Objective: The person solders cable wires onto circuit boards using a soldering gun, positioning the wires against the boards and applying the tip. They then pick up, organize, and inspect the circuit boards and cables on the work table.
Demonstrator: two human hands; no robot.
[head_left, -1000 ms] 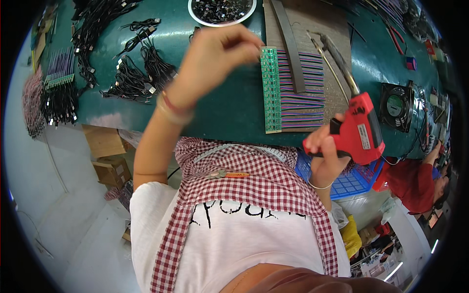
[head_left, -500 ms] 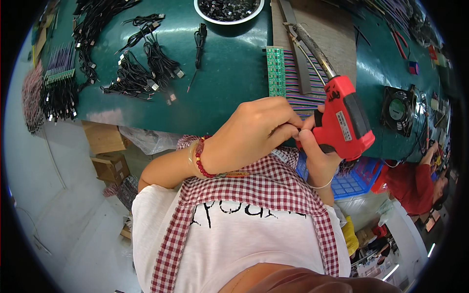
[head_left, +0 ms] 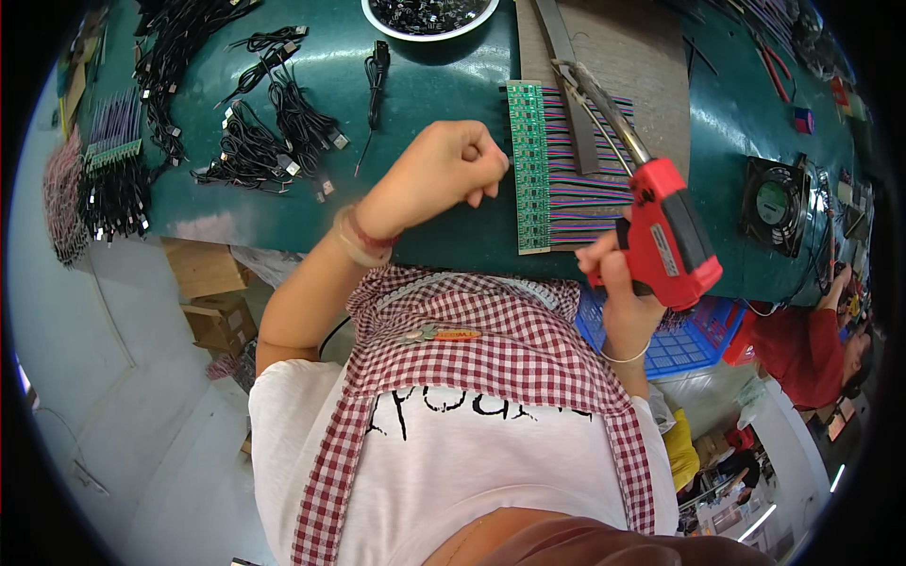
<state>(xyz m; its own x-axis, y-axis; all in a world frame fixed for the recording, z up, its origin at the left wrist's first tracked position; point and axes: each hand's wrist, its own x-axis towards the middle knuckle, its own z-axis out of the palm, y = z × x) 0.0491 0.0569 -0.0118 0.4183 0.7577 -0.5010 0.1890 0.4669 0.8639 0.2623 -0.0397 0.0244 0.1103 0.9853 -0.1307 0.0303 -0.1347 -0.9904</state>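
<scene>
My right hand (head_left: 628, 292) is wrapped round the handle of a red and black soldering gun (head_left: 672, 231). The gun's metal barrel slants up and to the left, over a dark flat bar (head_left: 583, 141). Left of the bar lies a green circuit board panel (head_left: 530, 179); rows of coloured wires (head_left: 590, 200) run rightward from it. My left hand (head_left: 448, 170) hovers over the table just left of the panel, its fingers curled closed. Whatever may be between those fingers is hidden.
Black USB cables (head_left: 260, 141) lie in bundles at left, with one coiled cable (head_left: 376, 85) apart. A white bowl (head_left: 429, 35) of small dark parts stands at the far edge. A fan (head_left: 772, 206) sits at right, beyond the wooden board (head_left: 661, 113). A co-worker in red (head_left: 802, 354) is at far right.
My left hand has pulled away from my right hand, moving up and to the left over the table. More of the circuit board panel shows now. The soldering gun has barely shifted.
</scene>
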